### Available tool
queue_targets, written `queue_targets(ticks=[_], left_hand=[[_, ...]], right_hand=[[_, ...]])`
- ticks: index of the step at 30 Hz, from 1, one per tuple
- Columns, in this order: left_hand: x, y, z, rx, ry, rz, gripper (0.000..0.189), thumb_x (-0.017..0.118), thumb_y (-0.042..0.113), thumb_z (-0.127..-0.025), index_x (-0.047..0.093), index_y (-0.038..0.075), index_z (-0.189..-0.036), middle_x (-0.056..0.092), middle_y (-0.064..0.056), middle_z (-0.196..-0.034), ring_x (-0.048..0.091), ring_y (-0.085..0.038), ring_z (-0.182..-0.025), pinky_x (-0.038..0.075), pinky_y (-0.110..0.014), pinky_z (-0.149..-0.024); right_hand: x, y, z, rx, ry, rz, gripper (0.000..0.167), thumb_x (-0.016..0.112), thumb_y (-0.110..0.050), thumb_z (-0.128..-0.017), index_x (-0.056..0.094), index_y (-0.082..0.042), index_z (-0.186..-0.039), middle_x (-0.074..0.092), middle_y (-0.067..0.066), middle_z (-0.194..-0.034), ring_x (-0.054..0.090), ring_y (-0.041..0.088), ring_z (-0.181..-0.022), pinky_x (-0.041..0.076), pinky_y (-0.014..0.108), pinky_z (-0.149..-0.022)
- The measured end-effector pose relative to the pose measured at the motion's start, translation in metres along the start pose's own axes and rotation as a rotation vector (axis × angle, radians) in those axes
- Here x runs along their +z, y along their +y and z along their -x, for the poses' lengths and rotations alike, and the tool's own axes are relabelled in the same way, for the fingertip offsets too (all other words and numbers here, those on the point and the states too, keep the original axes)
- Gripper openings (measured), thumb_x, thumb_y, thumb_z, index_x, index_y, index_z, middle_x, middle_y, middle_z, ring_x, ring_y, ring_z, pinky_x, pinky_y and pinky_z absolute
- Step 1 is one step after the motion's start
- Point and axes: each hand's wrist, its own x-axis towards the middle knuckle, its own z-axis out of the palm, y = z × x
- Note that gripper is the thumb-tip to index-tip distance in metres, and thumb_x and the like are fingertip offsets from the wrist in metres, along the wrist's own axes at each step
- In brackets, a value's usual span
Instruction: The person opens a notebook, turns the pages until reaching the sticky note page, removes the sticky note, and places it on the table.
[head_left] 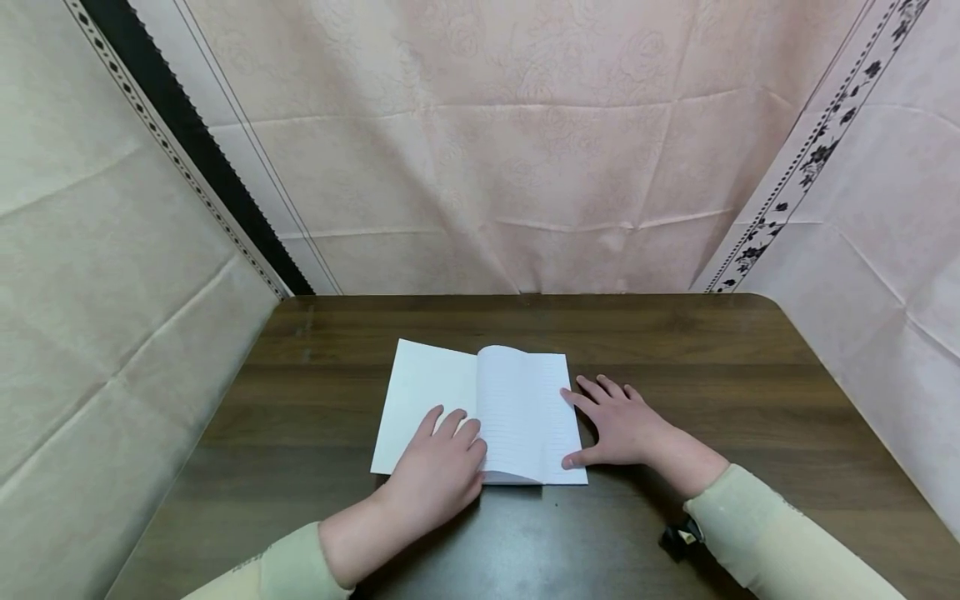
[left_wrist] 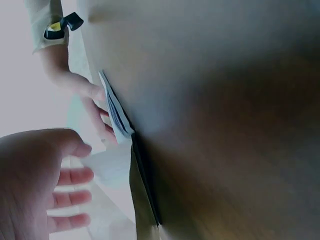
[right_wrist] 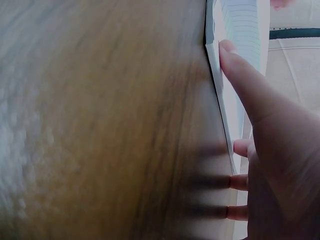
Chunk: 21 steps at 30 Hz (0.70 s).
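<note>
An open notebook (head_left: 517,408) lies on the table in the head view, its left side plain white and its right page ruled with lines. Over the lower part of the plain side is my left hand (head_left: 442,471), fingers loosely bent and pointing away from me, nothing gripped. In the left wrist view those fingers (left_wrist: 74,197) hang apart from each other above the white sheet. My right hand (head_left: 618,425) spreads at the notebook's right edge, thumb and index fingertip on the ruled page. The right wrist view has its thumb (right_wrist: 245,75) lying along the page border, the other fingers reaching past the edge.
The dark wooden table (head_left: 315,417) has rounded far corners. Pale patterned cloth (head_left: 510,167) hangs behind it and on both sides, with a black strip (head_left: 202,142) at the left. A small black device (head_left: 681,537) is strapped to the right wrist.
</note>
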Motion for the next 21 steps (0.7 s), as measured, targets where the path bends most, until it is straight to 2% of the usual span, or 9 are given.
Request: queue_targets(ticks=[3, 6, 11, 16, 21], left_hand=[[-0.002, 0.003, 0.003, -0.071, 0.005, 0.022, 0.019, 0.066, 0.031, -0.082, 0.062, 0.012, -0.083, 0.062, -0.005, -0.104, 0.054, -0.031, -0.114, 0.033, -0.056, -0.107], [-0.005, 0.005, 0.006, -0.152, -0.018, 0.048, 0.019, 0.065, 0.029, -0.082, 0.06, 0.011, -0.08, 0.06, -0.006, -0.101, 0.053, -0.033, -0.114, 0.028, -0.06, -0.109], [-0.011, 0.004, 0.013, -0.261, -0.035, 0.077, 0.019, 0.064, 0.029, -0.081, 0.059, 0.011, -0.079, 0.061, -0.008, -0.107, 0.052, -0.035, -0.117, 0.023, -0.063, -0.11], [-0.019, -0.005, 0.019, -0.332, 0.034, 0.087, 0.015, 0.064, 0.026, -0.078, 0.06, 0.011, -0.08, 0.063, -0.008, -0.109, 0.052, -0.036, -0.118, 0.02, -0.065, -0.111], [-0.028, -0.02, 0.027, -0.391, 0.098, 0.074, 0.013, 0.062, 0.023, -0.081, 0.064, 0.01, -0.082, 0.065, -0.009, -0.111, 0.052, -0.037, -0.119, 0.018, -0.065, -0.111]], right_hand=[[0.0, 0.0, -0.001, -0.006, 0.002, -0.001, 0.116, 0.052, -0.093, -0.066, 0.03, -0.025, -0.157, 0.026, 0.015, -0.161, 0.022, 0.046, -0.144, 0.022, 0.071, -0.107], [0.0, -0.001, -0.001, -0.003, -0.001, 0.001, 0.116, 0.052, -0.093, -0.066, 0.029, -0.025, -0.157, 0.025, 0.015, -0.161, 0.022, 0.046, -0.145, 0.022, 0.07, -0.108], [0.001, 0.0, 0.001, -0.008, 0.009, 0.004, 0.116, 0.052, -0.092, -0.066, 0.029, -0.025, -0.157, 0.025, 0.015, -0.161, 0.022, 0.046, -0.145, 0.022, 0.07, -0.107], [0.001, 0.001, 0.002, -0.017, 0.02, 0.003, 0.115, 0.052, -0.092, -0.067, 0.029, -0.024, -0.157, 0.026, 0.016, -0.16, 0.023, 0.046, -0.144, 0.023, 0.07, -0.107], [0.001, 0.001, 0.002, -0.016, 0.018, 0.003, 0.115, 0.052, -0.092, -0.067, 0.029, -0.024, -0.157, 0.026, 0.016, -0.16, 0.023, 0.046, -0.144, 0.022, 0.071, -0.107]])
